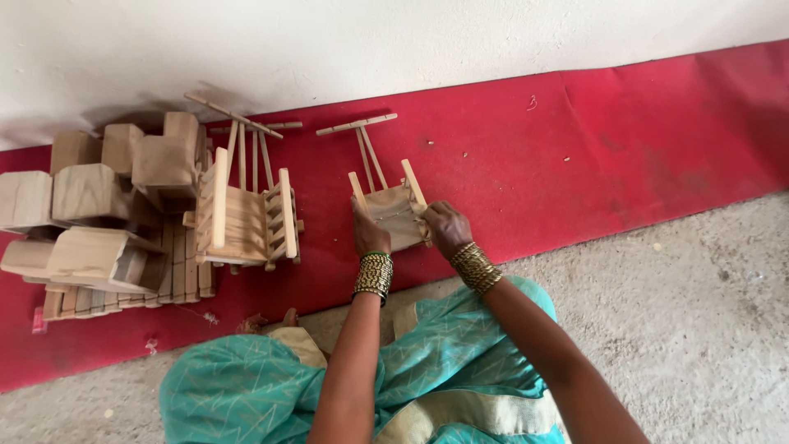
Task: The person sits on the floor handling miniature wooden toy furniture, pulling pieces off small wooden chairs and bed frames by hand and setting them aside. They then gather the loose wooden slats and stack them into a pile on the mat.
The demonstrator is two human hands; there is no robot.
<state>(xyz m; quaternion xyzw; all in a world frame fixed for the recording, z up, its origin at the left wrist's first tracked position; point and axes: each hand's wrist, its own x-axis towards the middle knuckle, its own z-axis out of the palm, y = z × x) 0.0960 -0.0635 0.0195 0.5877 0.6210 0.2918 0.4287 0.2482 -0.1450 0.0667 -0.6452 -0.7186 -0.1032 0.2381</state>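
Wooden toy cart [393, 212] on the red mat [575, 156] — both hands on its near end.

Left hand [369, 236] and right hand [445, 228] have fingers closed on the cart's side rails; it looks light, stiff, thin-slatted — likely fragile at the long shaft; better held by the body; finished carts [242, 218] and wood blocks [90, 205] sit left.

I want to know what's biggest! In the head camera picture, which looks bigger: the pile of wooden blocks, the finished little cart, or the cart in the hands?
1. Pile of wooden blocks, the largest.
2. Finished little cart.
3. Cart in the hands, held by left hand and right hand. It looks smaller, but partly covered, so unsure.
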